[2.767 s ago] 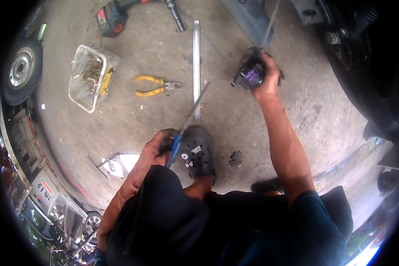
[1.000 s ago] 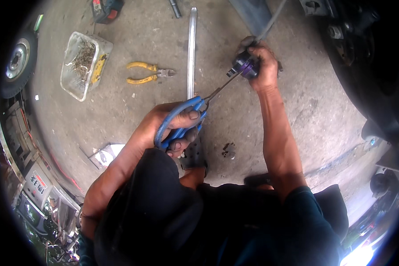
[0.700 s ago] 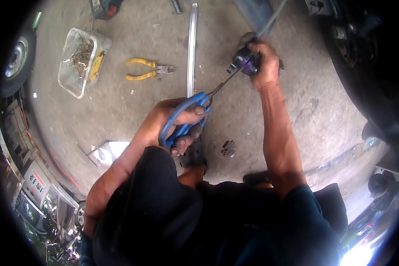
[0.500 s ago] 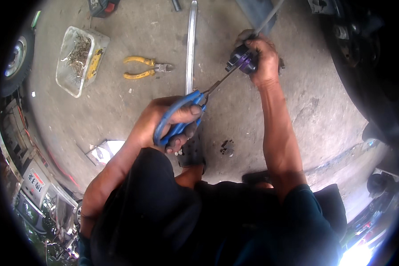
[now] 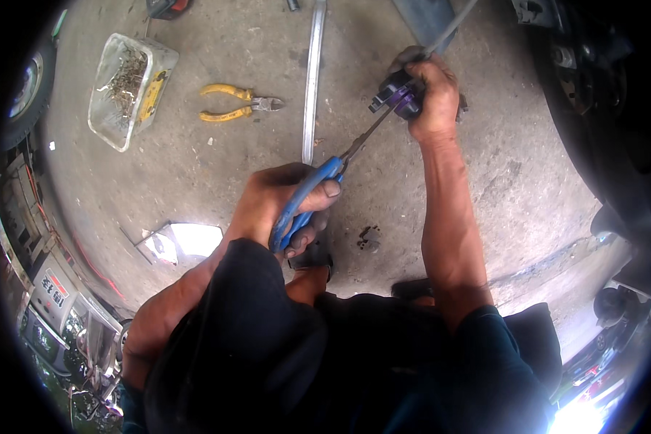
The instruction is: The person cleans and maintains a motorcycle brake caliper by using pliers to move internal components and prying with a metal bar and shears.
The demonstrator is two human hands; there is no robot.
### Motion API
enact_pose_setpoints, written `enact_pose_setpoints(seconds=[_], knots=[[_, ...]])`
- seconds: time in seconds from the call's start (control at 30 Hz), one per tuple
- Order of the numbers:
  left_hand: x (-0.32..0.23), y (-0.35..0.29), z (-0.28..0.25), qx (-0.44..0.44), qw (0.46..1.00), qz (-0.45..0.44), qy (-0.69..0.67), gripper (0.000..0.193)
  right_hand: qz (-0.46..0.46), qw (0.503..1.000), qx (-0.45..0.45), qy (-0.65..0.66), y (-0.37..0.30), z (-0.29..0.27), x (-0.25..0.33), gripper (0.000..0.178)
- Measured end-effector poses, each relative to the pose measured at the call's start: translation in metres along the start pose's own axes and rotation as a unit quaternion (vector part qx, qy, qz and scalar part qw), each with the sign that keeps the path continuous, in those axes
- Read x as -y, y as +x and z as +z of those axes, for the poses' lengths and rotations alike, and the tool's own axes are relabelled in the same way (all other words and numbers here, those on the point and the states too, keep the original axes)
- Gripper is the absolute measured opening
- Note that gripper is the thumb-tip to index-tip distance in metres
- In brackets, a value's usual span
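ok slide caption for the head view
Left hand holds blue-handled pliers to a black-and-purple part in the right hand, yellow-handled cutters on the floor.

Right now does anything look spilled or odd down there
Yes: dark blotches on the floor, to the right of your left hand and its blue-handled tool. They stand out against the paler surface, possibly a small spill; I can't tell if they're wet.

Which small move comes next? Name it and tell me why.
Probably squeeze the blue-handled tool gently with the left hand while the right hand steadies the black-and-purple part: the tool reaches the part, and both hands grip firmly. Whether it bites yet is unclear.
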State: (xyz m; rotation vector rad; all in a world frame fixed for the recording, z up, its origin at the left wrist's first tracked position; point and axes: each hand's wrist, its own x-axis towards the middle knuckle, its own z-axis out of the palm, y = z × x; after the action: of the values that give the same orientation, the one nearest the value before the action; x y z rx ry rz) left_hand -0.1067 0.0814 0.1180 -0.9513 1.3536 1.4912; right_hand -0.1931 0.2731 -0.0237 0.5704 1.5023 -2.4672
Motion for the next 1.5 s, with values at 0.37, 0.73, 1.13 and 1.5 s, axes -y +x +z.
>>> enact_pose_setpoints(seconds=[0.37, 0.73, 1.13, 1.5], knots=[[0.004, -0.001, 0.009, -0.030, 1.000, -0.007, -0.005, 0.034, -0.019, 0.998, -0.063, 0.020, -0.002, 0.002, -0.004, 0.016], [0.005, 0.003, 0.005, 0.022, 0.999, -0.007, 0.025, 0.031, -0.035, 0.998, -0.031, 0.043, -0.002, -0.011, -0.006, 0.018], [0.008, 0.008, 0.010, 0.058, 0.993, -0.025, -0.099, 0.033, 0.011, 1.000, -0.005, 0.002, 0.000, -0.011, 0.003, 0.021], [0.011, 0.016, 0.016, 0.091, 0.994, -0.026, 0.056, 0.026, 0.045, 0.988, 0.104, 0.102, 0.004, -0.024, -0.001, 0.019]])
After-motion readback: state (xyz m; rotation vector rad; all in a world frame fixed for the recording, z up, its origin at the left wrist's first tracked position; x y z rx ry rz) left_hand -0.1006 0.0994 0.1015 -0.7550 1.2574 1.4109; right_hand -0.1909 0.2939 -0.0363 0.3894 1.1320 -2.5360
